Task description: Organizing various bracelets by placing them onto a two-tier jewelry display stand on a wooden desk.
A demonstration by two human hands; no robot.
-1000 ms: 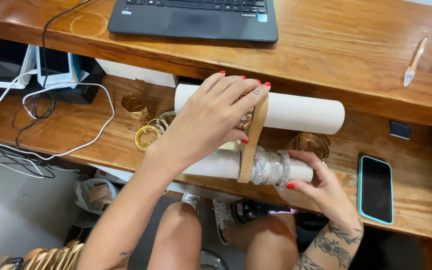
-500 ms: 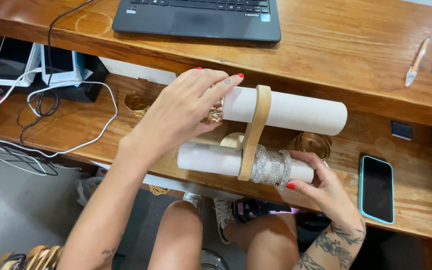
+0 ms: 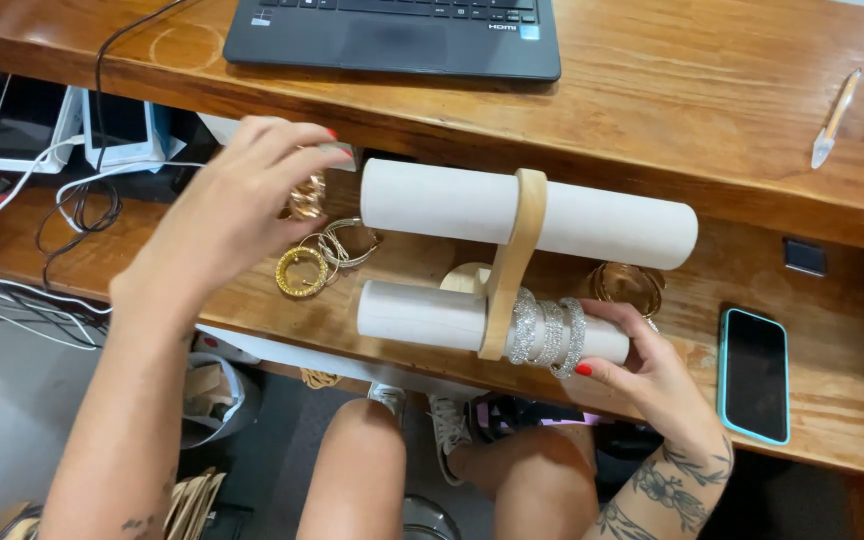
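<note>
gold bangle held aloft; sparkly bracelets on lower roll

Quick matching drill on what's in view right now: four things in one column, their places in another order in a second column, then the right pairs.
Things:
1. silver bangles
2. phone
3. laptop
4. gold bangle

Places:
A. on the upper desk top
B. in the fingers of the left hand
C. on the lower white roll, by the right hand
D. flat on the lower shelf, far right

Pairs: 1-C, 2-D, 3-A, 4-B
</note>
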